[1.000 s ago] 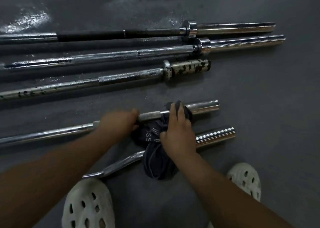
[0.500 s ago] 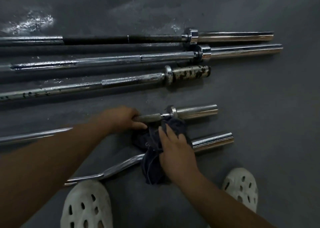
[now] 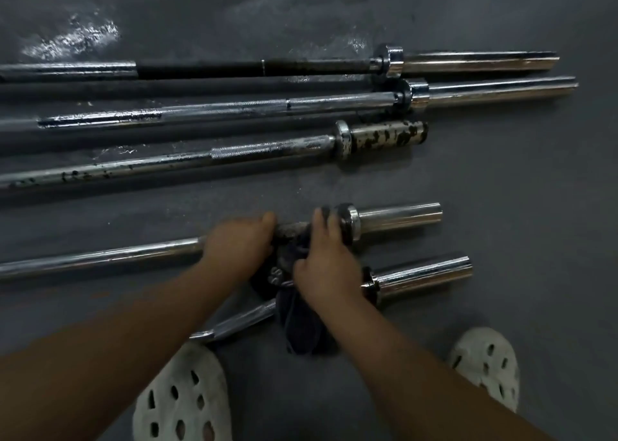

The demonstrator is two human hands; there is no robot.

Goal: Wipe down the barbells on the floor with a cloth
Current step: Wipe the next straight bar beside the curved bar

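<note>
Right fingers [image 3: 319, 223] clamp cloth [image 3: 301, 327] on one barbell [image 3: 100, 256]; left hand [image 3: 237, 243] grips it alongside; spotted bar [image 3: 388, 138] beyond probably awaits wiping.

Arms: left forearm [image 3: 100, 357], right forearm [image 3: 418, 373], both bare. Same for left hand [image 3: 239, 243], right hand [image 3: 326, 266]. Footwear: white clogs, rounded toes, oval vent holes over uppers; left clog [image 3: 182, 397], right clog [image 3: 485, 365].
</note>
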